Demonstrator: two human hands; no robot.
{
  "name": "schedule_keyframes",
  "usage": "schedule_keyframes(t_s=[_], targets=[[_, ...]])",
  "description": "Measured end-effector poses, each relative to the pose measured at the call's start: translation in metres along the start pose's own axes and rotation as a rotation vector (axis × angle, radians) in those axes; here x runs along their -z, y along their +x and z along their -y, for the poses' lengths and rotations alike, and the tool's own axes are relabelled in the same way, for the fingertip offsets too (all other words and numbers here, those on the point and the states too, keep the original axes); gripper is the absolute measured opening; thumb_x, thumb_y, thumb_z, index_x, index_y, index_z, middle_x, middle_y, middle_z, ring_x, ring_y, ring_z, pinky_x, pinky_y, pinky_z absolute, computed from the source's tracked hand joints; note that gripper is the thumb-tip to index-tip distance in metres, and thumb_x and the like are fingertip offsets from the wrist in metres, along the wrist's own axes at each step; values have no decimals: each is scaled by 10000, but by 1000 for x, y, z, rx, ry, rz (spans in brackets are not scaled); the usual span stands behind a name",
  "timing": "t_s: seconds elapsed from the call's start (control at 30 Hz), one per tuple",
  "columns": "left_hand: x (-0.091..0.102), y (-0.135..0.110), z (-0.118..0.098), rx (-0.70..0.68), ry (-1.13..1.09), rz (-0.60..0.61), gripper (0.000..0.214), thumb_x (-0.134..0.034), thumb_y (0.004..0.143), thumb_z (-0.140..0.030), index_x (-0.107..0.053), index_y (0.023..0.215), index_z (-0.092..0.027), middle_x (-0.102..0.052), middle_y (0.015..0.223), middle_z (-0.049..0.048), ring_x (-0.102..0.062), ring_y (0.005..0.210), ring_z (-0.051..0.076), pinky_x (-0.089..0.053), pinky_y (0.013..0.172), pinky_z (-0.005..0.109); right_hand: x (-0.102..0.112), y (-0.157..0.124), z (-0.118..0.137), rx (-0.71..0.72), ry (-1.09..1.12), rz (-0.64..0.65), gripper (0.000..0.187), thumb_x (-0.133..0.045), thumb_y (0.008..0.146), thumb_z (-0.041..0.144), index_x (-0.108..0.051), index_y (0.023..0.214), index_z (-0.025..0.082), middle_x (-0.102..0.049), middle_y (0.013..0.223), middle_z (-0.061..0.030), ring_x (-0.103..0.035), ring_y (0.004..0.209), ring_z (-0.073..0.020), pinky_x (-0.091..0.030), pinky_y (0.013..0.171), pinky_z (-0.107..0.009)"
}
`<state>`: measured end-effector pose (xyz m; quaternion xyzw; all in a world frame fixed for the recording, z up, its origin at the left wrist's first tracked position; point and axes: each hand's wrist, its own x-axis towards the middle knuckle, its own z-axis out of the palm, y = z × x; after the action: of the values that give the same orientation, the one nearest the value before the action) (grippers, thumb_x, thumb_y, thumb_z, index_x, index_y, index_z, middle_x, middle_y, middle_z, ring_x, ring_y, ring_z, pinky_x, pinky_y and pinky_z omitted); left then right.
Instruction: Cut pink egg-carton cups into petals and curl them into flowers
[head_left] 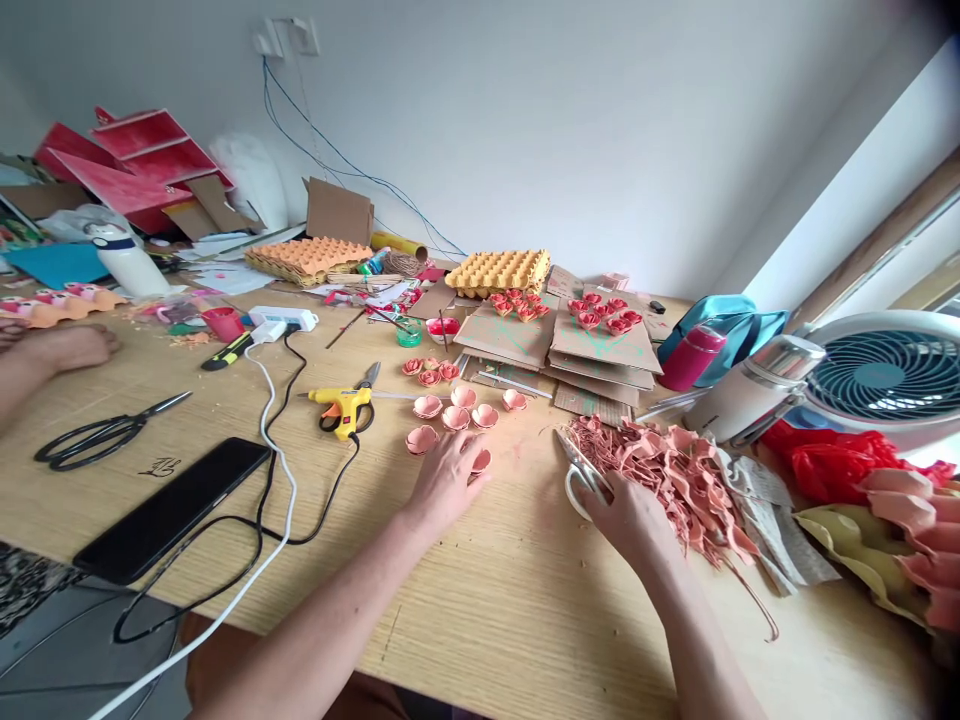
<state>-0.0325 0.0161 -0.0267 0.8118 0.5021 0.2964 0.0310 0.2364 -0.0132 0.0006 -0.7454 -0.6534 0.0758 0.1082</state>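
Left hand is over 1 petal cup, fingers and thumb bunched narrow around it; can't tell from here if it's pinched or just touched. The cup sits at the tabletop, partly hidden by that hand. 6 more cups lie loose just beyond the same fingers. Right hand is on the white-handled scissors, fingers bent at the handles; firm hold or light rest, can't tell. Blades point away from it. Pink scraps heaped just past and right of that hand. Yellow glue gun lies left of the left hand, untouched. Step, my read: handling cups 1 at a time, placing or picking up unclear. Next move seems to call for a light left touch, no crushed rim, scissor tips kept away from the cups.
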Motion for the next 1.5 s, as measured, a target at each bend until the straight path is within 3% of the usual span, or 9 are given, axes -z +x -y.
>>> schedule_keyframes(t_s=[0.2, 0.47, 0.57, 0.73, 0.87, 1.03, 1.13, 1.33, 1.5], targets=[[6, 2, 0, 29, -25, -4, 539, -699, 794, -243, -490, 1291, -227, -592, 1224, 98, -561, 1117, 278, -460, 948, 431, -2, 3, -9, -19, -78, -56, 241, -488, 855, 431, -537, 754, 217, -635, 700, -38, -571, 629, -173, -324, 533, -257], [12, 3, -1, 60, 22, 15, 131, -603, 858, -242, -604, 985, -209, -607, 1107, 80, -585, 979, 244, -473, 851, 390, -11, 4, -7, -34, -178, -42, 254, -469, 883, 431, -575, 879, 200, -652, 930, -85, -631, 802, -210, -390, 586, -277], [11, 3, -2, 61, 7, 15, 131, -598, 850, -210, -594, 981, -209, -604, 1076, 75, -584, 941, 232, -479, 827, 379, -14, 2, -5, -16, -173, -55, 261, -492, 881, 440, -586, 927, 202, -633, 971, -91, -635, 786, -211, -384, 555, -278], [12, 3, -3, 70, -18, -4, 229, -647, 825, -242, -576, 1040, -213, -592, 1135, 85, -576, 1000, 255, -479, 863, 406, -8, -4, -2, 26, -108, -189, 368, -443, 896, 562, -592, 965, 233, -612, 972, -94, -615, 738, -220, -352, 491, -274], [17, 3, -5, 67, -9, -7, 220, -603, 864, -262, -575, 1077, -214, -593, 1112, 85, -576, 977, 244, -474, 854, 399, -2, -13, 7, 99, 9, -294, 333, -375, 948, 499, -572, 933, 231, -603, 937, -71, -596, 742, -204, -367, 520, -273], [23, 2, -11, 74, 55, 12, 56, -586, 865, -224, -620, 904, -204, -607, 1001, 63, -564, 918, 234, -435, 853, 408, -6, -25, 23, 293, 172, -249, 340, -314, 992, 450, -571, 921, 238, -594, 890, -52, -579, 737, -178, -388, 571, -263], [20, 1, -13, 59, 67, 9, 23, -604, 853, -210, -625, 852, -202, -617, 965, 49, -557, 890, 220, -413, 878, 410, -12, -30, 31, 377, 206, -218, 366, -300, 1010, 410, -559, 819, 234, -571, 807, -38, -556, 705, -168, -370, 587, -264], [12, -1, -13, 35, 100, -33, 127, -545, 847, -122, -614, 773, -198, -642, 907, 39, -534, 848, 211, -424, 809, 378, -17, -36, 42, 472, 289, -123, 328, -328, 1021, 354, -591, 879, 218, -584, 780, -25, -549, 690, -153, -368, 639, -268], [12, -2, -11, 24, 137, -76, 156, -546, 836, -105, -625, 749, -207, -675, 894, 20, -545, 852, 210, -409, 904, 412, -16, -38, 47, 496, 336, -77, 343, -307, 1025, 336, -596, 893, 207, -590, 782, -29, -557, 689, -149, -379, 643, -255]])
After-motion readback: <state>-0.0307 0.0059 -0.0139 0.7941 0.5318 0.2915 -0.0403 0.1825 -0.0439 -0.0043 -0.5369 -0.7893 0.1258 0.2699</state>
